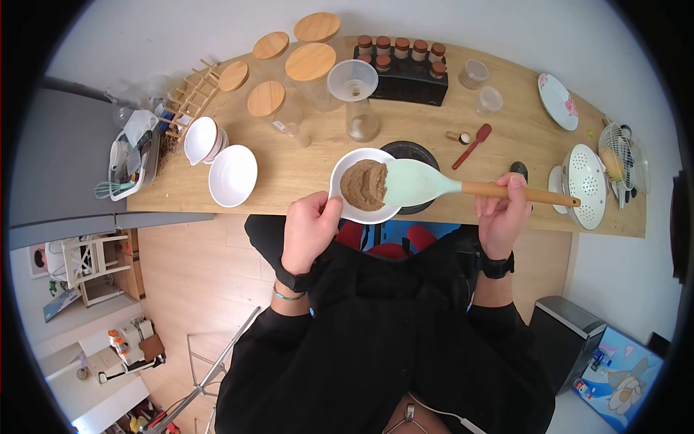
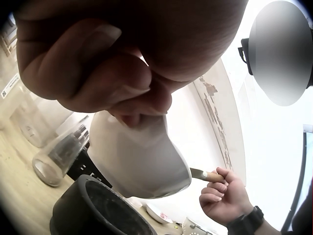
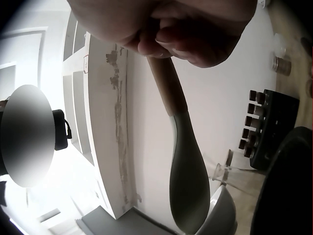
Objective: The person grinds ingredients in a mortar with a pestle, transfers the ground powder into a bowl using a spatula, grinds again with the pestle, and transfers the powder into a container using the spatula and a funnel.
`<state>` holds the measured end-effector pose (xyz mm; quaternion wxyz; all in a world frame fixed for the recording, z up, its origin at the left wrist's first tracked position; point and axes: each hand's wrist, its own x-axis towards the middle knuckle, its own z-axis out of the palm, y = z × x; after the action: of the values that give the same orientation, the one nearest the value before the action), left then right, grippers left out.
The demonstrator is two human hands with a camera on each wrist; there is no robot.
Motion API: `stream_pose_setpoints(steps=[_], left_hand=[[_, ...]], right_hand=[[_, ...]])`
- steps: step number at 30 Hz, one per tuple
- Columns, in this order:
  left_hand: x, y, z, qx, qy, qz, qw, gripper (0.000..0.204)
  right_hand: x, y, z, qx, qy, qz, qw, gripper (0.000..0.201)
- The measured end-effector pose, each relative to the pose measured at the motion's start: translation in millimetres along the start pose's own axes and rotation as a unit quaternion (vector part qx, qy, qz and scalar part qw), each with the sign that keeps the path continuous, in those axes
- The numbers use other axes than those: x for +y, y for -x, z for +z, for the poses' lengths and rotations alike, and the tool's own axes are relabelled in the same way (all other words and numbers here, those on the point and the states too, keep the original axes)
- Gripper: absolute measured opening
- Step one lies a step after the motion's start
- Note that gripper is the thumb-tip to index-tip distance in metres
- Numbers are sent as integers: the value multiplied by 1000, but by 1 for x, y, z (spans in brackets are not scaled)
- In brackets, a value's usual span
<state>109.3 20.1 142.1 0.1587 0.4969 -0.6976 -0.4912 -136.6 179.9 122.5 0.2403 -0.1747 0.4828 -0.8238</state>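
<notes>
My left hand (image 1: 311, 231) grips the near left rim of a white bowl (image 1: 356, 155) with brown powder (image 1: 358, 186) in it. The bowl is held up over the table's front edge, partly above a black round vessel (image 1: 428, 160). In my right hand (image 1: 504, 217) is the wooden handle of a mint-green spatula (image 1: 419, 181), held nearly level. Its broad head reaches over the bowl's right rim, and the tip meets the powder. From the left wrist view, the bowl (image 2: 139, 156) tilts above the dark vessel (image 2: 73, 208). The right wrist view shows the spatula head (image 3: 190, 181) overlapping the bowl's edge.
Behind the bowl stands a glass bottle (image 1: 361, 123) with a funnel (image 1: 353, 79) on top. Wooden-lidded jars (image 1: 311, 64) and a spice rack (image 1: 401, 87) line the back. An empty white bowl (image 1: 233, 176) is left; a red spatula (image 1: 472, 146) and white colander (image 1: 585, 186) are right.
</notes>
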Motion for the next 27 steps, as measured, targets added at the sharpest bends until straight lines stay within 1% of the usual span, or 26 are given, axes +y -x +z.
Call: stream_pose_setpoints(steps=[7,13,19,22,26,27], left_hand=[[-4,-4,0,-2,20,-8,1000,36],[4,-11,-6,13,54,-14,998,35],[13,-23,-14,12,62,-12,998,36],[14,-34,-18,20,84,-8,996,36],[17,-46,-24,30,79,-2,996,36],[19,-47,-24,35,81,-3,996,36]], right_hand=[[-6,-4,3,-9,-31,-12,999,26],[-10,-7,14,0,-49,-22,999,27],[-28,-26,41,-4,-64,-33,997,30],[-26,-44,56,4,-67,-46,997,29],[-19,-58,80,17,-60,-55,997,26],[-16,-61,85,13,-37,-64,997,25]])
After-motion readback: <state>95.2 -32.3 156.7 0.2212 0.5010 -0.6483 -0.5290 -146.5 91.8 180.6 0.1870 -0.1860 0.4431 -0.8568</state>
